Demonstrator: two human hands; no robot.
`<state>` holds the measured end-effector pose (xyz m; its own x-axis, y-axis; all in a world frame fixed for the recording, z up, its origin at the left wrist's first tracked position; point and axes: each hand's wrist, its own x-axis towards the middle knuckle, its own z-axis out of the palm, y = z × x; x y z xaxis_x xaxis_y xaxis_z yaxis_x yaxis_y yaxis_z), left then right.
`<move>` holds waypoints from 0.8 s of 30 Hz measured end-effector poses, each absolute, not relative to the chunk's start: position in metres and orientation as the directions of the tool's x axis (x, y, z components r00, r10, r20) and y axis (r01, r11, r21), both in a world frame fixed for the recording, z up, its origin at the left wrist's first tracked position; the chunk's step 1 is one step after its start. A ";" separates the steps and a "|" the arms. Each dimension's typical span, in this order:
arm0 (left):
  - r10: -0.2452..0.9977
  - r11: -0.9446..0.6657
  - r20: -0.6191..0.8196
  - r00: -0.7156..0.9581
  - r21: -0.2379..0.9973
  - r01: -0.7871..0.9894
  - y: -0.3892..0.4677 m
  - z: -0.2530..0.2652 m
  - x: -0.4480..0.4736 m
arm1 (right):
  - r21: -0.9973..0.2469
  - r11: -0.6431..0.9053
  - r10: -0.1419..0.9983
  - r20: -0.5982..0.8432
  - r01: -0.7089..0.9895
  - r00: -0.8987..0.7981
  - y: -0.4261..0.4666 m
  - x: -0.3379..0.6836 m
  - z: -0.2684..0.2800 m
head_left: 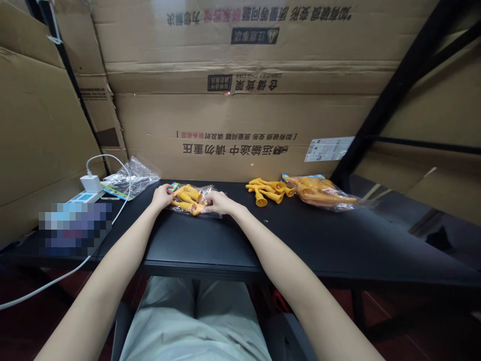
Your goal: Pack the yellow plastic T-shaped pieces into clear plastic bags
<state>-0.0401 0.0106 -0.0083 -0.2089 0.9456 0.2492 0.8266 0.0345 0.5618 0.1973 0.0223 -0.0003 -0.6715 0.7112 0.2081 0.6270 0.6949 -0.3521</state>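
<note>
A clear plastic bag [208, 191] lies on the black table in front of me, with several orange-yellow plastic pieces [183, 205] inside. Each piece has a flared, cup-like end and a narrow stem. My left hand [162, 197] is closed on the bag's left edge, by its coloured header. At the right side, my right hand [219, 202] has its fingers bent onto the bag near the pieces. Part of the bag is covered by my hands. To the right, a loose heap of similar orange pieces [261, 201] rests beside a second filled bag [319, 194].
Crumpled clear packaging [137, 173] sits at the back left. Near it are a white charger [91, 183] on a power strip, its white cable [121, 211], and a blurred-out object [75, 228]. Cardboard [233, 110] walls the back; a black metal post [379, 115] slants at the right.
</note>
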 end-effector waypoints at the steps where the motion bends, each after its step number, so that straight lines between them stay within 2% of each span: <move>1: 0.946 0.034 0.247 -0.209 0.566 0.824 0.011 -0.009 -0.041 | -0.338 0.701 0.709 0.232 0.628 -0.666 0.022 0.196 0.000; 10: 0.940 0.034 0.259 -0.222 0.577 0.816 0.014 -0.011 -0.045 | -0.314 0.718 0.696 0.316 0.621 -0.645 0.025 0.195 -0.005; 15: 0.937 0.043 0.265 -0.229 0.562 0.826 0.014 -0.011 -0.044 | -0.310 0.620 0.774 0.391 0.721 -0.497 0.025 0.194 -0.008; 24: 0.927 0.028 0.299 -0.226 0.547 0.837 0.018 -0.016 -0.049 | -0.486 0.534 0.845 0.292 0.692 -0.447 0.033 0.190 -0.021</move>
<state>-0.0486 0.0181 -0.0162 -0.2264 0.9271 0.2987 0.8368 0.0281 0.5468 0.1902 0.0327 -0.0211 -0.4473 0.8453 0.2922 0.6919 0.5340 -0.4858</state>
